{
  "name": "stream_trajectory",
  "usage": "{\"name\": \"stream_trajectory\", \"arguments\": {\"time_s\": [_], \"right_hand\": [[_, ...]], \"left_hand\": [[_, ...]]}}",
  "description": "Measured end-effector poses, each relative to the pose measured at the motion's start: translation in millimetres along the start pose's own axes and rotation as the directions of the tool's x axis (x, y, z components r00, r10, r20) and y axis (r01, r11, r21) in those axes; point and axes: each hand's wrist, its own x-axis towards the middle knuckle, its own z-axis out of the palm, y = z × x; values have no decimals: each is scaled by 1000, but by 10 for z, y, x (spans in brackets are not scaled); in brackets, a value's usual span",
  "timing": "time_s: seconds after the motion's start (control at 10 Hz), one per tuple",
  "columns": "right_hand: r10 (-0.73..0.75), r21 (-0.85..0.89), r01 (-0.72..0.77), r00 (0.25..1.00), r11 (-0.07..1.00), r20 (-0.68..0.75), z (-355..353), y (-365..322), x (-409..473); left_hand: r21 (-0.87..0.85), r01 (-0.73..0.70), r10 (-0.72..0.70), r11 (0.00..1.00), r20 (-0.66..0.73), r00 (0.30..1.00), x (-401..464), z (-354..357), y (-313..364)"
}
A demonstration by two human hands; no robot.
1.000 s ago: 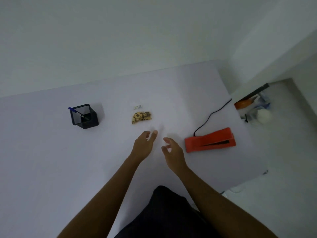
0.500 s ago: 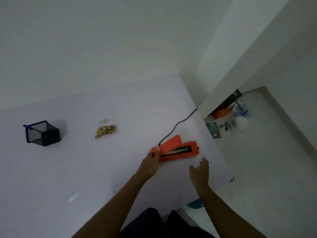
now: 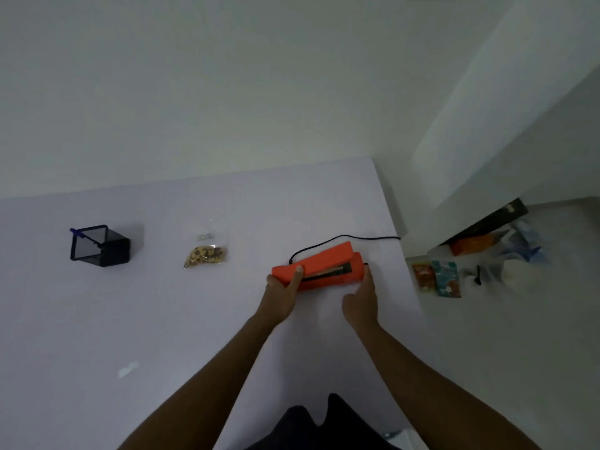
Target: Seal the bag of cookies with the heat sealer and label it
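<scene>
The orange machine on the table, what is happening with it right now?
A person holds the orange heat sealer at both ends: the left hand grips the lid's free end, the right hand rests against the hinge end. The lid stands partly raised, and its black cord runs off the table edge. The bag of cookies lies untouched to the left, near a mesh pen holder. Nothing is sealed yet.

The small label (image 3: 206, 236) above the cookies is unreadable.
</scene>
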Motion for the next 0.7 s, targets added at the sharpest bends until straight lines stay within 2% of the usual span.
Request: {"name": "stream_trajectory", "arguments": {"time_s": [0.2, 0.4, 0.5, 0.6, 0.7], "right_hand": [[-70, -37, 72, 996, 997, 52, 122, -467, 749], [-116, -118, 128, 988, 985, 101, 104, -746, 1072], [-155, -184, 179, 979, 967, 136, -44, -817, 1106], [-242, -295, 273, 960, 916, 138, -261, -1104, 1261], [-391, -351, 433, 901, 830, 187, -509, -1666, 1446]], "left_hand": [[8, -5, 6, 1000, -61, 998, 641, -202, 568], [40, -7, 8, 999, -37, 999, 956, -343, 909], [108, -3, 4, 994, -12, 1000, 959, -429, 945], [308, -64, 66, 949, 4, 998, 977, -613, 1032], [412, -157, 212, 897, -91, 973, 885, -904, 1333]]}}
